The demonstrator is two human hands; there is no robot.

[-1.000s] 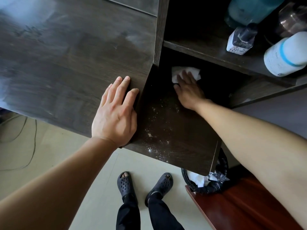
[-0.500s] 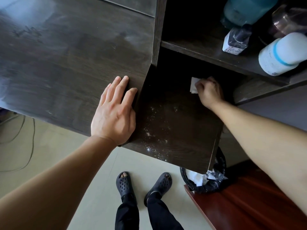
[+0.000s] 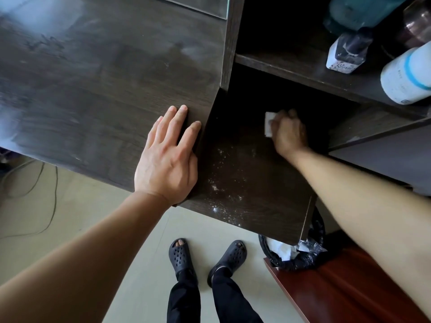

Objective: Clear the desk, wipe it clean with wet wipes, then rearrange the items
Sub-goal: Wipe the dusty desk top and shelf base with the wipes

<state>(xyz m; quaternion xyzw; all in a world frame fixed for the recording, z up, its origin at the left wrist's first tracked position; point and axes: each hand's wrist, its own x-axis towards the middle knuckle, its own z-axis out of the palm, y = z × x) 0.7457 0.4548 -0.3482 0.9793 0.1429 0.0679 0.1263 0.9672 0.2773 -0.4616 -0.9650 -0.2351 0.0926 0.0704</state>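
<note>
My right hand (image 3: 288, 132) is inside the low compartment of the dark wooden desk (image 3: 98, 89), fingers curled round a white wet wipe (image 3: 268, 124) that it presses on the compartment floor. Only the wipe's left edge shows past my fingers. White dust specks (image 3: 221, 183) lie on the floor of the compartment, nearer the front edge. My left hand (image 3: 168, 157) rests flat on the desk top, fingers straight, at the edge beside the compartment.
On the shelf above stand a small white-labelled bottle (image 3: 347, 52), a white bottle with a blue band (image 3: 405, 75) and a teal container (image 3: 359, 10). A black-lined bin (image 3: 296, 252) with used wipes sits under the desk, beside a red-brown surface (image 3: 345, 287). Cables (image 3: 46, 197) lie on the floor.
My right hand has swept the wipe from the back left of the compartment to the right and bunched it under curled fingers. My left hand has stayed put.
</note>
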